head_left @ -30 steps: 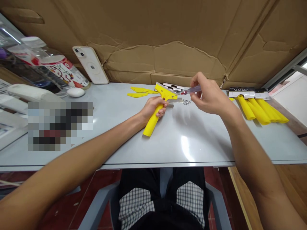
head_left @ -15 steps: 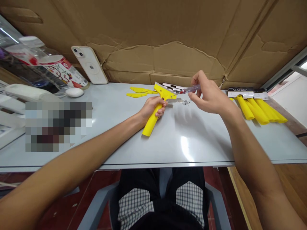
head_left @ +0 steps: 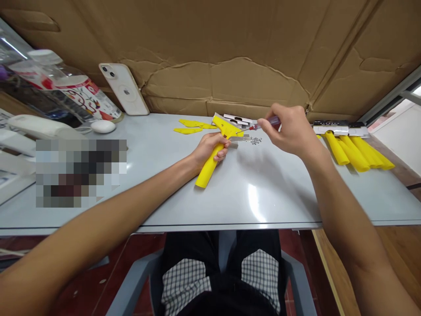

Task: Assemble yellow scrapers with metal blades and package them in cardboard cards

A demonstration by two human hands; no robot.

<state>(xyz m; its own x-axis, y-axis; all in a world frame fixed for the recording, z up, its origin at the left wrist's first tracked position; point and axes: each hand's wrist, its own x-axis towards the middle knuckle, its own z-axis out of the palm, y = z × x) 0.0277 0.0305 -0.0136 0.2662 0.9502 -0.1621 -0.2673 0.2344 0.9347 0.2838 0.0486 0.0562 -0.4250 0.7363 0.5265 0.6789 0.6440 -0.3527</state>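
My left hand (head_left: 212,151) is wrapped round the handle of a yellow scraper (head_left: 207,172), which is tilted with its wide head away from me. A metal blade edge shows along the head. My right hand (head_left: 289,129) grips a screwdriver (head_left: 271,123) with a clear purplish handle, its thin shaft pointing left to the right side of the scraper head. The tip meets the head near a screw spot. Small screws (head_left: 255,140) lie in a pile below the shaft. Flat metal blades (head_left: 241,138) are beside my left hand, partly hidden by it.
Yellow flat pieces (head_left: 189,127) lie behind my left hand. Several yellow scrapers (head_left: 357,151) are grouped at the right. A phone (head_left: 126,90) leans on the cardboard (head_left: 256,81) at the back. A bottle (head_left: 88,96) and a white mouse (head_left: 103,127) are at the left.
My right hand has shifted slightly right and down, its fingers changing position round the screwdriver handle. The scraper and my left hand stay almost where they were.
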